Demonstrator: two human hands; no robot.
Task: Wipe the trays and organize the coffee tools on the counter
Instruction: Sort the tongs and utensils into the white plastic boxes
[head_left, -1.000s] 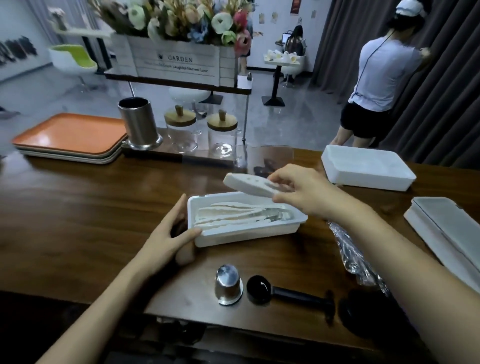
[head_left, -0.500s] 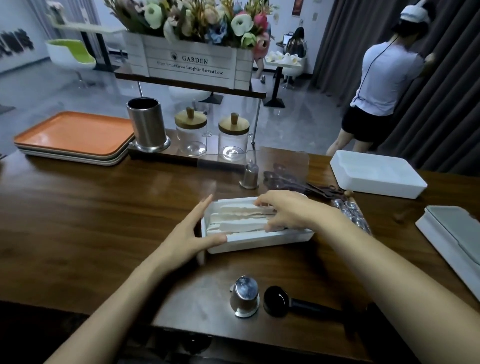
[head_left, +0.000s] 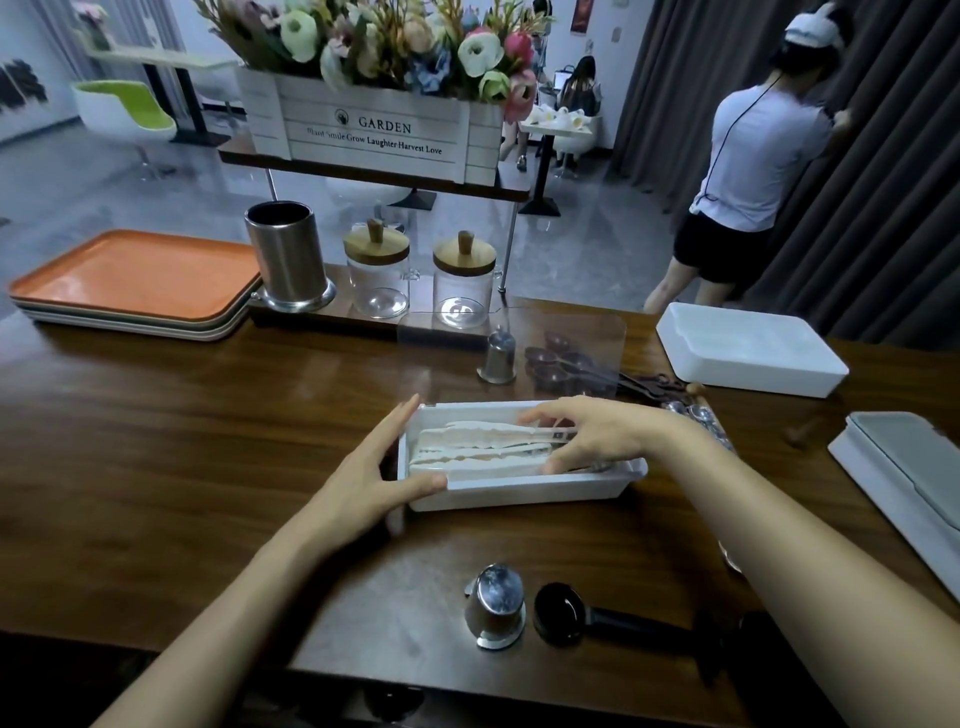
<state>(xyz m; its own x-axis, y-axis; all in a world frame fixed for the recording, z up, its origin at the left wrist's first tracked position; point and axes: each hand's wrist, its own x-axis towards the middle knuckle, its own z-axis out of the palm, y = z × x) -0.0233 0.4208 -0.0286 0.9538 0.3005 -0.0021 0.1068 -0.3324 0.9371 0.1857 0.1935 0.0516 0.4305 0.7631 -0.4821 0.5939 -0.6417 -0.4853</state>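
tools (head_left: 467, 444) of white plastic are seen lying lengthwise inside the narrow white tray (head_left: 519, 491), which sits at the middle of the counter (head_left: 182, 441). the last white piece, held above the tray a second ago, has been set down with the others. from this it can be judged that the tray is filled and its contents are only being straightened.

the right hand (head_left: 597, 441) is arched over the right half of the tray, fingers spread and lightly bent, with fingertips on the tools. whether any piece is pinched between thumb and fingers cannot be told. the left hand (head_left: 374, 483) is laid against the tray's left end, fingers nearly straight by the far corner and thumb pressed to the near wall, so the tray is braced rather than gripped.

against the earlier frame, the right hand has been lowered from above the far rim into the tray. the left hand is placed much as before.

loose items are left to be sorted: a metal cup (head_left: 496, 608) and a black scoop (head_left: 561, 613) at the near edge, and a small steel cup (head_left: 498, 358) and brown spoons (head_left: 556, 364) just beyond the tray. stacked orange trays (head_left: 135, 275) are found at far left and a wider white tray (head_left: 748, 353) at far right. no cloth is seen, so the wiping is judged not to be in hand.
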